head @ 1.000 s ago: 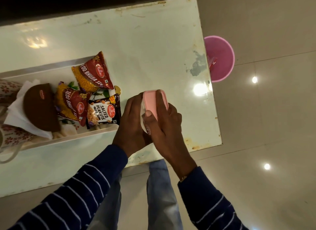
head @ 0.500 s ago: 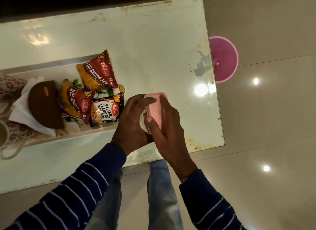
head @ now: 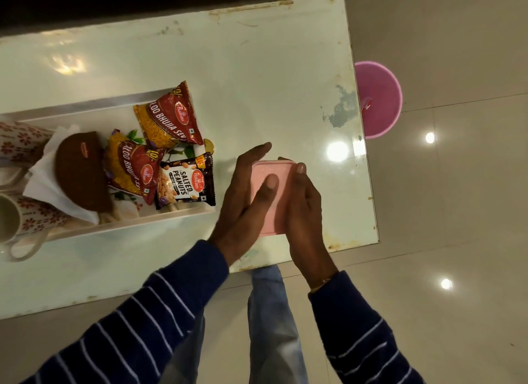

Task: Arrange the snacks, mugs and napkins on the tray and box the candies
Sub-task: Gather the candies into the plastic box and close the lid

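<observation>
A small pink box (head: 281,183) lies flat between both palms, lid side up, above the table's right end. My left hand (head: 243,200) grips its left side with the thumb pressed on the lid; my right hand (head: 305,212) clasps its right edge. The white tray (head: 160,216) to the left holds two red Aloo Bhujia packets (head: 168,120) (head: 134,169), a Salted Peanuts packet (head: 185,180), a brown packet (head: 80,169) on white napkins (head: 43,189) and two floral mugs (head: 17,215) (head: 17,143). A gold-wrapped candy (head: 209,146) peeks out beside the peanuts.
The pale glossy table (head: 257,69) ends just right of my hands, with chipped edges. A pink bucket (head: 380,100) stands on the tiled floor past the table's right edge. My jeans leg (head: 271,312) shows below the near edge.
The pink box has turned from standing on edge to lying flat with its lid facing up. My left thumb now presses on the lid.
</observation>
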`<act>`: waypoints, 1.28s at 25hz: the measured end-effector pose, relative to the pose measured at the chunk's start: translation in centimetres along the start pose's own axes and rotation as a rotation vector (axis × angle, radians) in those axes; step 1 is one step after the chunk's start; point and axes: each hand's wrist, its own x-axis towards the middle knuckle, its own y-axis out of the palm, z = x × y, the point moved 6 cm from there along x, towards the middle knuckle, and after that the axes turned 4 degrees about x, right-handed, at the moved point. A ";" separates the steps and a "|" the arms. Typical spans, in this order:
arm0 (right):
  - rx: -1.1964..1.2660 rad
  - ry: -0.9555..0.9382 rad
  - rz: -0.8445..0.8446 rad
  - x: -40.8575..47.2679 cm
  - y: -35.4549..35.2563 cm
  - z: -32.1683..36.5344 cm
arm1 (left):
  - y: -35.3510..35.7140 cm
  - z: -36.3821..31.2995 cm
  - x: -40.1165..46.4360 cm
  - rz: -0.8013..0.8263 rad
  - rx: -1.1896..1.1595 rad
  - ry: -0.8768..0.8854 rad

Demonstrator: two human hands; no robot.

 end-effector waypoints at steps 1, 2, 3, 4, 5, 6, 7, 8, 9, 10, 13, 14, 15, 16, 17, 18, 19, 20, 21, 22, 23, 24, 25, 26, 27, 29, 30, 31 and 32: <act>-0.021 -0.047 -0.030 -0.4 0.2 0.1 | -0.1 0.0 -0.4 -0.177 0.057 -0.061; -0.041 -0.097 -0.051 -0.7 0.4 0.2 | -0.3 0.0 -0.8 -0.319 0.105 -0.130; -0.065 -0.138 -0.061 -0.9 0.5 0.4 | -0.5 0.2 -1.0 -0.413 0.118 -0.194; -0.074 -0.174 -0.061 -1.1 0.6 0.6 | -0.7 0.6 -1.1 -0.459 0.104 -0.242; -0.073 -0.209 -0.049 -1.2 0.8 0.9 | -0.8 0.9 -1.0 -0.472 0.075 -0.272; -0.069 -0.246 -0.033 -1.2 0.9 1.2 | -0.9 1.2 -0.8 -0.463 0.041 -0.286; -0.069 -0.271 -0.021 -1.1 1.0 1.4 | -0.9 1.5 -0.6 -0.447 0.013 -0.290; -0.074 -0.274 -0.021 -0.8 1.1 1.3 | -0.9 1.8 -0.3 -0.429 0.003 -0.295; -0.073 -0.258 -0.030 -0.4 1.0 1.0 | -0.8 2.0 0.0 -0.406 0.004 -0.309; -0.059 -0.228 -0.042 0.0 0.8 0.6 | -0.6 2.2 0.4 -0.372 0.021 -0.331; -0.045 -0.143 -0.058 1.7 0.1 -0.8 | 0.0 2.4 2.4 -0.207 0.138 -0.355; -0.074 -0.146 -0.068 2.6 -0.3 -0.9 | 0.2 2.3 3.0 -0.149 0.170 -0.335; -0.110 -0.157 -0.080 3.5 -0.9 -0.8 | 0.5 2.4 3.6 -0.109 0.195 -0.309; -0.143 -0.164 -0.094 4.6 -1.4 -0.6 | 0.5 2.5 4.0 -0.098 0.217 -0.290; -0.168 -0.163 -0.100 5.8 -1.8 -0.4 | 0.3 2.7 4.4 -0.112 0.237 -0.285; -0.191 -0.162 -0.098 6.9 -2.0 -0.2 | -0.1 3.0 4.6 -0.140 0.255 -0.294; -0.213 -0.162 -0.087 7.9 -2.0 0.0 | -0.6 3.3 4.7 -0.175 0.273 -0.303; -0.234 -0.165 -0.070 8.8 -1.7 0.2 | -0.9 3.6 4.8 -0.209 0.296 -0.301; -0.242 -0.171 -0.048 9.3 -1.1 0.5 | -1.2 3.7 4.7 -0.243 0.323 -0.280; -0.252 -0.181 -0.026 9.8 -0.3 0.6 | -1.3 3.6 4.6 -0.277 0.344 -0.254; -0.271 -0.197 -0.013 10.1 0.5 0.8 | -1.5 3.5 4.5 -0.315 0.351 -0.236; -0.300 -0.215 -0.009 10.3 1.3 0.9 | -1.6 3.5 4.4 -0.354 0.361 -0.234; -0.330 -0.230 -0.013 10.5 2.0 0.9 | -1.8 3.5 4.5 -0.389 0.383 -0.242; -0.356 -0.240 -0.022 10.7 2.5 0.8 | -2.0 3.6 4.6 -0.405 0.413 -0.259; -0.379 -0.250 -0.037 10.8 2.9 0.7 | -2.2 3.7 4.8 -0.407 0.440 -0.274; -0.419 -0.262 -0.061 10.8 3.2 0.5 | -2.5 4.0 5.1 -0.388 0.469 -0.295; -0.428 -0.259 -0.066 10.7 3.3 0.5 | -2.5 4.0 5.1 -0.381 0.474 -0.299; -0.421 -0.257 -0.066 10.6 3.3 0.5 | -2.5 3.9 5.1 -0.381 0.470 -0.296; -0.409 -0.253 -0.068 10.6 3.1 0.6 | -2.7 3.8 5.1 -0.392 0.459 -0.289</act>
